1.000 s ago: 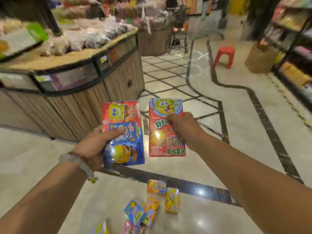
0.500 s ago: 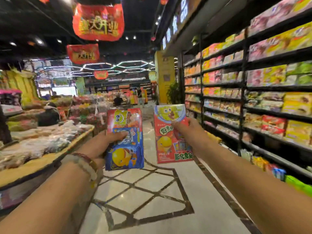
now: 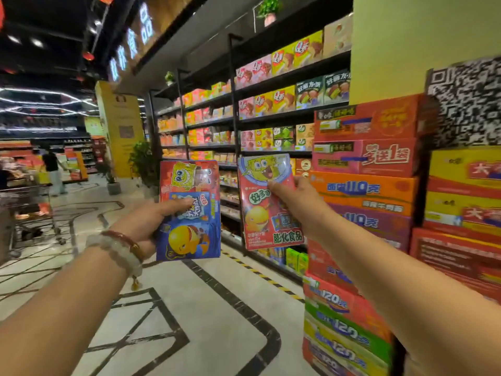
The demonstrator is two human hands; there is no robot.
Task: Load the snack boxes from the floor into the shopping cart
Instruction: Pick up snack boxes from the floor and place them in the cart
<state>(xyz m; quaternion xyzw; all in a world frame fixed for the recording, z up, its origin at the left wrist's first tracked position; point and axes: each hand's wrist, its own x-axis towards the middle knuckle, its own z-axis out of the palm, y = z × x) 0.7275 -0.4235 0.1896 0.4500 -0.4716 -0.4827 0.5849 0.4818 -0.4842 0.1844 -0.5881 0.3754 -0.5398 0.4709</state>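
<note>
1. Being held up at the centre of the frame are three snack boxes: the left hand is clamped on a blue snack box with a red snack box stacked behind it, and the right hand is clamped on a tilted red-and-white snack box.
2. Being hidden by the blue box is the lower half of the red box behind it; the fingers at the backs of all the boxes are being covered too.
3. Being cut off by the left edge is a shopping cart, blurred and only partly seen at the middle left, well apart from the hands.
4. Being blurred beyond reading is much of the print on the stacked cartons filling the right of the frame, just beside the right forearm.
5. Being lined along the upper middle are shelves of packaged goods, running back behind the held boxes.
6. Being seen far off at the left is a person, small and indistinct, beyond a yellow pillar.
7. Being left open across the lower middle and left is tiled floor with dark inlaid lines, between the arms and toward the cart.
</note>
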